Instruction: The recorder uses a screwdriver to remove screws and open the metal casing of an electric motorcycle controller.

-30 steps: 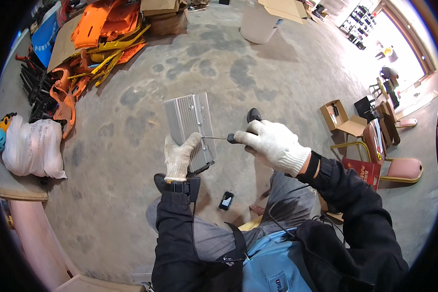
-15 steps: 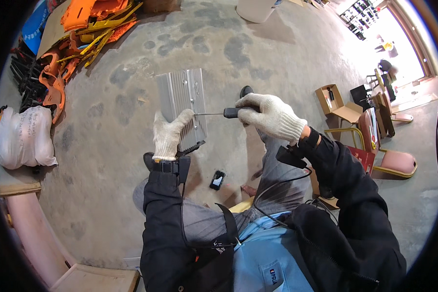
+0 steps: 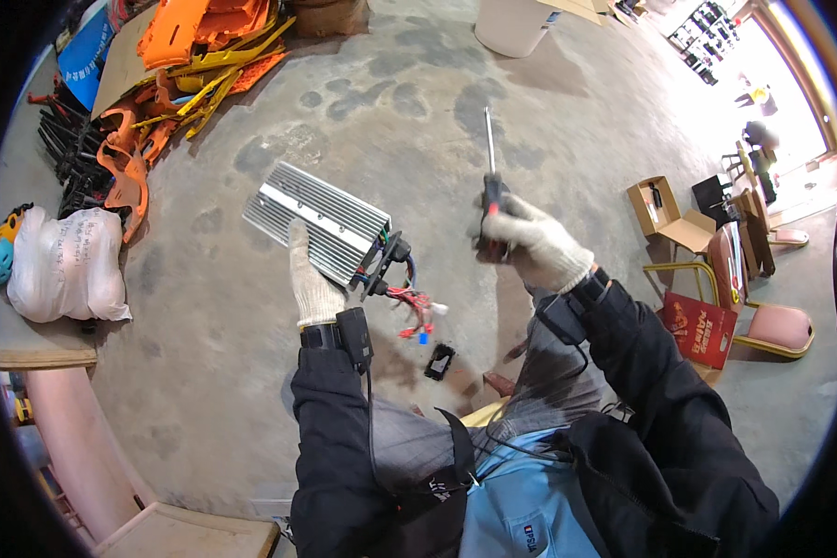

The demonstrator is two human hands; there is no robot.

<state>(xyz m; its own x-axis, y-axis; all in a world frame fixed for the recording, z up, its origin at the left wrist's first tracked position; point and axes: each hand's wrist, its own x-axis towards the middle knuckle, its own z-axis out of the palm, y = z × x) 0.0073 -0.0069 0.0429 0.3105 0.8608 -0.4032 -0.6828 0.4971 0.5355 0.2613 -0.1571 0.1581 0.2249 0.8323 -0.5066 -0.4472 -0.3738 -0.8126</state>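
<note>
In white knit gloves, both of my hands are held out over the concrete floor. My left hand (image 3: 314,279) grips a silver finned metal controller box (image 3: 330,219), its thumb lying on the ribbed face and the other fingers hidden behind. From the box's near right end hang wires with red, blue and white connectors (image 3: 417,307). My right hand (image 3: 535,244) is wrapped round the black and red handle of a screwdriver (image 3: 491,158), whose shaft points up and away, apart from the box. On the floor below lies a small black rectangular part (image 3: 440,362) with a pale middle.
Orange and yellow plastic panels (image 3: 195,46) are piled at the far left, above a stuffed white plastic bag (image 3: 70,265). To the right are an open cardboard box (image 3: 656,206), a red box (image 3: 699,327) and a pink padded chair (image 3: 779,330). A white bin (image 3: 511,28) stands far off.
The screwdriver has come away from the box and swung from pointing left to pointing up. My left hand has turned the box, bringing its ribbed face and hanging wires into sight.
</note>
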